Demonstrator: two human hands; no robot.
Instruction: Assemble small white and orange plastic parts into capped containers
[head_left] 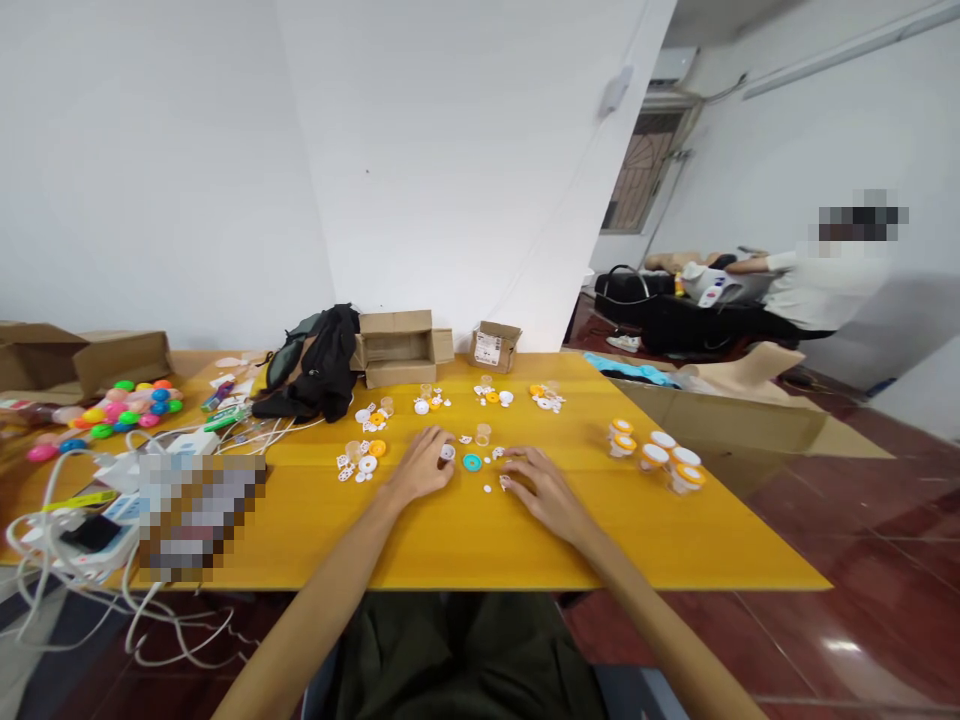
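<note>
My left hand rests on the yellow table, fingers curled around a small white round part. My right hand lies palm down a little to the right, its fingertips on tiny white pieces. Between the hands sits a teal ring, with a small clear cup just behind it. Groups of small white and orange parts lie scattered to the left and farther back.
Several finished orange-and-white capsules stand at the right. Open cardboard boxes and a black bag sit at the back. Coloured balls, cables and chargers crowd the left. Another person sits at the far right.
</note>
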